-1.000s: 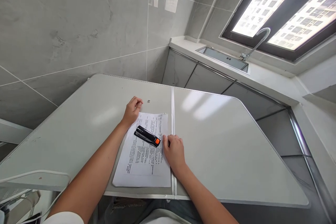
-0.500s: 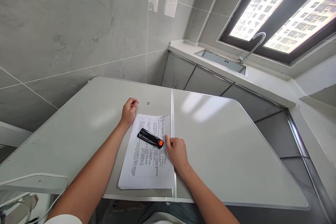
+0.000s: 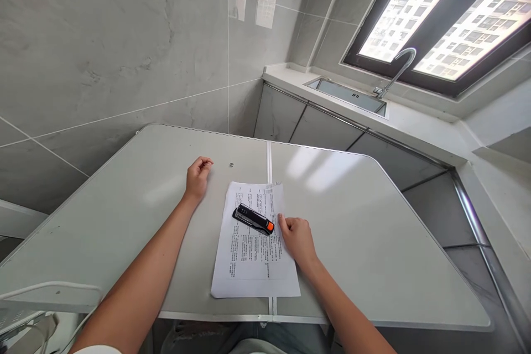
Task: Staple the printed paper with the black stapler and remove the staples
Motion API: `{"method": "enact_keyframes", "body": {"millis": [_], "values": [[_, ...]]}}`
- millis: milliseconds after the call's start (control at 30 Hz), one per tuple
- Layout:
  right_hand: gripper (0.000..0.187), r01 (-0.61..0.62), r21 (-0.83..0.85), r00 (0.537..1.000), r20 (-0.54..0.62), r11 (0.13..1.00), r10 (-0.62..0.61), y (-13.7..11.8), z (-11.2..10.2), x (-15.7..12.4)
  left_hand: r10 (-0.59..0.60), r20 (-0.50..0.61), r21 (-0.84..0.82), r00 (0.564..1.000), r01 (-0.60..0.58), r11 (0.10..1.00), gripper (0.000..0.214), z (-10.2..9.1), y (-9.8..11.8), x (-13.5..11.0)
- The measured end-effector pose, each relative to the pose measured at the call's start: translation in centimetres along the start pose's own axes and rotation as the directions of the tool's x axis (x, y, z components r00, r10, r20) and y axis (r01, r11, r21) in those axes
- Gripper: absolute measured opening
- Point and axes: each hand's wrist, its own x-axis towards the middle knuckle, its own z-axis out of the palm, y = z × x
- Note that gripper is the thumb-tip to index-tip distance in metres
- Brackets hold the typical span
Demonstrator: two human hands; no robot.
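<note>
Straight down at six o'clock: printed paper (image 3: pixel 253 284), sheets uncountable, likely light, limp, easily creased; best held by bare edges. On it, one black stapler (image 3: pixel 254 219), probably stiff and heavier; best grasped mid-body. From stapler: at four o'clock, right hand (image 3: pixel 299 238) apparently pinching paper's edge; at ten, left hand (image 3: pixel 198 178) loosely curled on counter (image 3: pixel 352 260), contents hidden; at eleven, two tiny dark bits (image 3: pixel 231 165).

Far right the tabletop (image 3: pixel 385 238) lies free; the stapler (image 3: pixel 254 219) obstructs the paper (image 3: pixel 253 285)
</note>
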Motion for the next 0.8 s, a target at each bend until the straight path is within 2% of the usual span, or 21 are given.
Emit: {"method": "enact_keyframes", "body": {"millis": [200, 367, 567, 800], "values": [[0.064, -0.018, -0.048, 1.000, -0.020, 0.999, 0.018, 2.3, -1.6, 0.4, -0.038, -0.012, -0.053, 0.999, 0.037, 0.998, 0.011, 0.0, -0.1, 0.2], [0.059, 0.034, -0.152, 0.998, -0.046, 0.988, -0.042, 3.6, -2.3, 0.7, -0.079, 0.035, -0.103, 0.996, 0.083, 0.991, 0.011, -0.1, 0.1, 0.0], [0.055, 0.032, -0.301, 0.999, 0.019, 0.953, -0.027, 3.5, -2.7, 0.6, -0.157, 0.065, -0.113, 0.985, 0.164, 0.980, 0.012, -0.1, 0.3, -0.2], [0.051, -0.046, -0.311, 0.993, 0.087, 0.949, 0.076, 4.1, -3.9, 1.4, -0.156, 0.074, -0.070, 0.985, 0.161, 0.984, 0.012, -0.3, 0.6, -0.4]]}}
